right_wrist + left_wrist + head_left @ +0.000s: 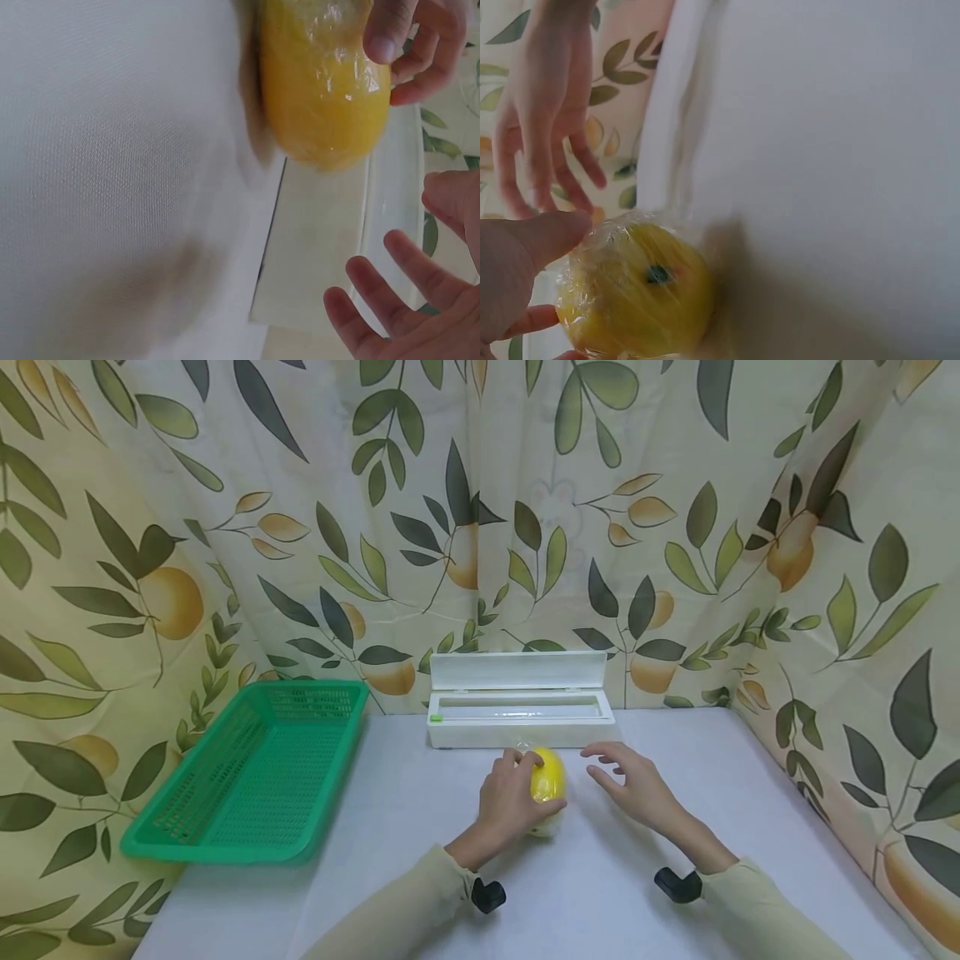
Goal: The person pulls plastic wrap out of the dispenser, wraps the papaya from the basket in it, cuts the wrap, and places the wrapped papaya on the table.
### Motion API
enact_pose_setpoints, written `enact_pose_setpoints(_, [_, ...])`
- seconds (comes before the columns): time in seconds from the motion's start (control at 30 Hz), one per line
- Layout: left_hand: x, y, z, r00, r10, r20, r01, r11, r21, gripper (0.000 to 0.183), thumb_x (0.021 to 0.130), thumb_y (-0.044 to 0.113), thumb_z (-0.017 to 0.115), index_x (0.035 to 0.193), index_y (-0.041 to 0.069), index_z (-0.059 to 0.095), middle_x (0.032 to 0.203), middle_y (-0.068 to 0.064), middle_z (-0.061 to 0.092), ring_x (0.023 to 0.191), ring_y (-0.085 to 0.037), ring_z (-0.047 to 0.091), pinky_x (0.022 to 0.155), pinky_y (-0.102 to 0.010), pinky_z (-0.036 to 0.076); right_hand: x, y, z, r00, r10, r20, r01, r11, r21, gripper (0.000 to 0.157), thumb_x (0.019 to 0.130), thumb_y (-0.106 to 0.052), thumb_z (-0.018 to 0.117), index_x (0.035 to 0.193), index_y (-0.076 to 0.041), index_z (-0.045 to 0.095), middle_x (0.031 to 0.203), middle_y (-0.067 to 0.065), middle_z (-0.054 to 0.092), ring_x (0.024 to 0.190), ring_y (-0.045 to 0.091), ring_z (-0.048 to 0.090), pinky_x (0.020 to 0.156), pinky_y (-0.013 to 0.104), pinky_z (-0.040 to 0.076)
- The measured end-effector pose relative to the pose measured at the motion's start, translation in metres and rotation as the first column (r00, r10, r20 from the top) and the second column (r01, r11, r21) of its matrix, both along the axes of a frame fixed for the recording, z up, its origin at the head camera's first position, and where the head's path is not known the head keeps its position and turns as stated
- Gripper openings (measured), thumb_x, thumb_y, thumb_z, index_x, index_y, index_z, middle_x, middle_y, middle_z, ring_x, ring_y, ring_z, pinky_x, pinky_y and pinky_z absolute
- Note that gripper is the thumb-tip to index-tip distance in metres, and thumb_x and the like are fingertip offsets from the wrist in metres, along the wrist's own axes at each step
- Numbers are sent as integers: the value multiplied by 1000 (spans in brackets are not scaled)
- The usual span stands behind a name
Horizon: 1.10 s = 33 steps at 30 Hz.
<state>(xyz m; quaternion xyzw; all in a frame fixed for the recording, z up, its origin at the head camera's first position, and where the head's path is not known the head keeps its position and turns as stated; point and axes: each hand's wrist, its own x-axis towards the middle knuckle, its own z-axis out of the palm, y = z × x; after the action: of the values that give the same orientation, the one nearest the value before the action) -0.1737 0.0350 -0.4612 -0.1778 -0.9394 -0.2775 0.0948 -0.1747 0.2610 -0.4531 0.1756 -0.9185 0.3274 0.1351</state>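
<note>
A smooth, oblong yellow fruit [548, 774] is wrapped in clear cling film, which shows creases and shine. One end has a small dark spot, seen in the left wrist view on the wrapped fruit [656, 285]. My left hand [512, 795] grips it from the left, thumb on the near side and fingers over the far side. To the right, my right hand [633, 781] hovers apart from the fruit with its fingers spread and loosely bent, holding nothing. Just behind stands a white cling film dispenser [521, 732], its lid raised.
A green slotted plastic basket [318, 810] sits on the left of the white-covered table [585, 910]. The dispenser carries a small green piece [436, 718] at its left front. Leaf-and-fruit patterned curtains [495, 527] enclose the back and sides.
</note>
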Motion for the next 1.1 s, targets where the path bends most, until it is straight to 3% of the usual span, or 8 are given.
enact_pose_setpoints(0.2, [-9,-13,3,996,-83,-43,79,992,-98,53,82,44,83,126,20,67,124,-3,59,103,-21,55,79,-31,46,-2,-1,5,999,33,-20,-33,999,4,28,96,-7,71,124,-8,67,125,13,68,108,37,67,85,55,58])
enact_pose_setpoints(0.37, [-16,-25,6,978,-194,-81,176,966,-188,46,83,25,79,128,21,70,133,-6,56,111,-25,52,86,-34,44,-5,-3,15,998,48,-30,-48,999,5,27,97,-7,70,124,-7,67,123,12,69,108,37,67,85,55,58])
enact_pose_setpoints(0.57, [-22,-34,4,960,-233,-155,181,939,-292,56,79,0,79,126,30,73,123,-4,52,103,-22,46,83,-30,40,-7,-6,22,997,75,-34,-74,997,10,25,98,-9,70,123,-7,68,122,11,70,109,34,68,85,52,59])
enact_pose_setpoints(0.73, [-25,-41,2,960,-268,-77,252,952,-175,41,91,6,72,127,27,73,104,1,50,87,-14,46,74,-23,41,-6,-11,23,992,128,-13,-128,992,19,22,98,-10,70,120,-8,70,118,8,72,106,30,70,84,50,59])
enact_pose_setpoints(0.87, [-25,-47,0,948,-316,-18,315,947,-67,30,101,21,66,131,23,70,113,0,53,92,-13,53,80,-22,49,-4,-16,17,980,194,31,-195,981,20,21,95,-6,72,116,-8,72,114,5,74,99,24,71,81,43,61])
enact_pose_setpoints(0.97, [-26,-50,-4,942,-335,-37,334,942,-39,29,101,25,67,130,21,68,124,-1,55,104,-15,56,91,-25,51,-1,-22,10,964,261,42,-262,965,25,23,92,-3,75,114,-9,73,115,6,74,100,25,71,80,40,61])
enact_pose_setpoints(1.1, [-29,-54,-12,922,-364,-131,367,930,-1,19,98,22,72,115,16,69,124,-3,56,108,-17,59,94,-26,52,4,-31,1,941,337,27,-338,940,45,27,87,-1,79,109,-16,75,128,10,68,116,33,65,90,48,58])
